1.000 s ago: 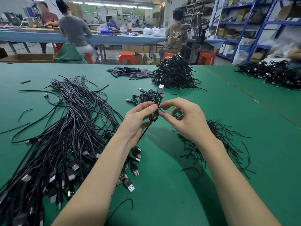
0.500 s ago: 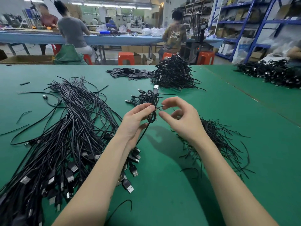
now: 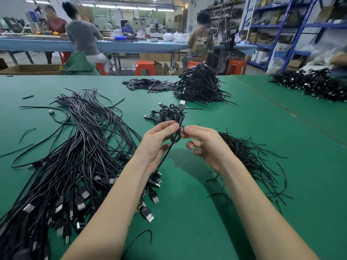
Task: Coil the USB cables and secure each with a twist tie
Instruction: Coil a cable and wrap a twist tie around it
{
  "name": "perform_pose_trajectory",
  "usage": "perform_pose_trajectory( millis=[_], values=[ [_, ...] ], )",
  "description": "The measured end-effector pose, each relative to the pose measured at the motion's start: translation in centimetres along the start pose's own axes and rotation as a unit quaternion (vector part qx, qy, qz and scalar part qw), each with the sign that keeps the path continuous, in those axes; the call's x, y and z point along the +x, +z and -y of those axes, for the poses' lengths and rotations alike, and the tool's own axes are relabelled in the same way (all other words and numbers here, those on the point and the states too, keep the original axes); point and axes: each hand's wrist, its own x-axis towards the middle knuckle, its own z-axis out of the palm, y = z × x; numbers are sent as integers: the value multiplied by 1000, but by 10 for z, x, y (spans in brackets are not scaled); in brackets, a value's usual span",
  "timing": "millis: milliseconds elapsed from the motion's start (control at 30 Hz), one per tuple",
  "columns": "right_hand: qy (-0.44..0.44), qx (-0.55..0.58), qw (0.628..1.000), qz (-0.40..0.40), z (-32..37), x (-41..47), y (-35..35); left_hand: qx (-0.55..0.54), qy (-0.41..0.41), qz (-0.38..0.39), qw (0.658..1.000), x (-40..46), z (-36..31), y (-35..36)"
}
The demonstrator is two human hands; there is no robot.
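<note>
A thin, glossy black coiled cable [image 3: 176, 135] was held above the green felt-like desk [image 3: 187, 212], pinched between the thumb and forefinger of the left hand [image 3: 158, 141], its silver-tipped USB plug [image 3: 181, 105] pointing upward. A black twist tie [image 3: 183, 127] at the coil's waist was pinched by the fingertips of the right hand [image 3: 204, 144], just beside the left. A tail of the cable was seen hanging down past the left palm. Wiry loose ties [image 3: 251, 162] were spread in a bristly fan to the right of the hands. Long uncoiled cables [image 3: 75, 156] with rectangular metal-faced plugs were sprawled to the left. A few finished coils [image 3: 163, 113] lay just beyond the hands, and a heaped mound of coils [image 3: 199, 85] farther back. Across the aisle, "UNKNOWN" was partly readable on a seated worker's shirt [image 3: 201, 41].
</note>
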Motion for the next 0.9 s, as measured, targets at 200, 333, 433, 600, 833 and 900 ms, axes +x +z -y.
perform_pose_trajectory(
  millis=[200, 333, 433, 600, 833, 900],
  values=[
    [-364, -430, 821, -87, -1, -1, -15, -1, -5, 2, 1000, 1, 1, -3],
    [-400, -484, 772, -99, -5, -3, -17, 0, -12, 6, 1000, 2, 3, -4],
    [-427, -491, 747, -132, -8, -2, -15, 2, -10, 4, 1000, 3, 4, -4],
    [-412, -370, 818, -154, -13, 2, -9, -20, -3, 10, 1000, 4, 2, -5],
    [-402, -386, 818, -141, -15, 1, -11, 9, -1, 9, 1000, 3, 4, -6],
    [-381, -371, 834, -145, -14, 1, -10, 26, 12, 10, 1000, 4, 4, -7]
  ],
)
